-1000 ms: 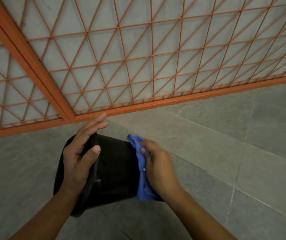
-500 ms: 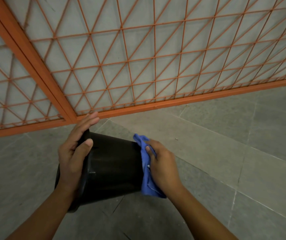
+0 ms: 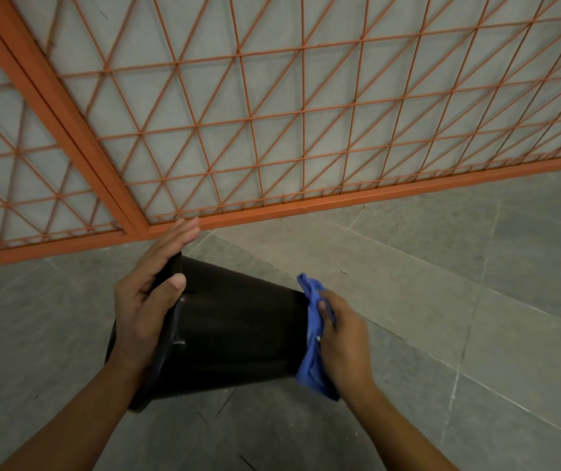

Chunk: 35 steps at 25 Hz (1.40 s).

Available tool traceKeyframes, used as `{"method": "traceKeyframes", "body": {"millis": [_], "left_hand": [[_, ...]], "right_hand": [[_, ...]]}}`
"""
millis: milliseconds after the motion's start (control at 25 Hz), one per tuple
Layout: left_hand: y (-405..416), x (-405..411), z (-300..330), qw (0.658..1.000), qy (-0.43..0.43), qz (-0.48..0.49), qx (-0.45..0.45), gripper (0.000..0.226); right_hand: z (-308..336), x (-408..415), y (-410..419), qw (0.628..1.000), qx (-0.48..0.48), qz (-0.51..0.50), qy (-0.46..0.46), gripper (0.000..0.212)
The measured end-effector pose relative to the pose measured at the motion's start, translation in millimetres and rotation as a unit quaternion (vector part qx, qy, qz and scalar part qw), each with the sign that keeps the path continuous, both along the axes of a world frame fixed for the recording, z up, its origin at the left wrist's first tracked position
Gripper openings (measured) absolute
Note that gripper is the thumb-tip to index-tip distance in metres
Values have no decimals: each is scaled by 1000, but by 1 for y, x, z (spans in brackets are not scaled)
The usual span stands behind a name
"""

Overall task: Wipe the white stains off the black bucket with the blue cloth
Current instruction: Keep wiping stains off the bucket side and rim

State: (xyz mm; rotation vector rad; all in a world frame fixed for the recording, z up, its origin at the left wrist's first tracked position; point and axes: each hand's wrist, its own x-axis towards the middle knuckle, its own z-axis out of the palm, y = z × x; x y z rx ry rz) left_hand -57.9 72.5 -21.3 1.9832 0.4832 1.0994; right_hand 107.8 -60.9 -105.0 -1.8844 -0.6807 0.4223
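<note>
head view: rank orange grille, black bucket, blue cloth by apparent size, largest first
1. orange grille, spans the frame's width
2. black bucket
3. blue cloth, partly covered by the right hand

Apparent size only; the grille stands farther away.

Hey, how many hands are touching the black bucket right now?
2. The left hand grips the rim at the black bucket's open end, thumb on the outer wall. The right hand presses the blue cloth against the bucket's base end, so its contact is through the cloth.
</note>
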Motion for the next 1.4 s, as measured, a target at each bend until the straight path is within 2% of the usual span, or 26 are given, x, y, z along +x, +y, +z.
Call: {"method": "traceKeyframes", "body": {"millis": [80,160,240,360,480,640,800,1000,1120,1160,1320,1400], "left_hand": [[0,3,1,1000,13,-9,15,51],[0,6,2,999,16,-13,25,49],[0,7,1,1000,7,-2,21,48],[-2,7,1,1000,1,11,19,48],[-2,9,2,1000,-1,14,18,48],[-3,14,5,999,12,-30,29,44],[-1,16,7,999,10,-45,27,44],[5,13,9,999,12,-35,15,45],[10,9,8,999,5,-39,3,43],[10,8,8,999,4,-43,-3,44],[15,7,10,998,19,-57,-8,43],[15,1,11,996,32,-72,-27,48]], "right_hand": [[3,-20,-12,1000,3,9,-4,30],[18,-33,-8,996,42,74,-11,34],[26,-23,6,989,61,124,-58,29],[18,11,24,991,-5,105,-79,20],[2,25,20,996,-59,59,-42,24],[-8,16,-4,997,-51,-33,42,23],[-7,8,-19,988,-58,-75,119,26],[-9,-25,-23,964,-125,-130,194,37],[-8,-44,-43,985,-57,-70,145,35],[-9,-43,-52,989,-65,-38,130,31],[-28,-16,-69,963,-236,65,110,29],[-31,2,-68,966,-221,27,136,28]]}}
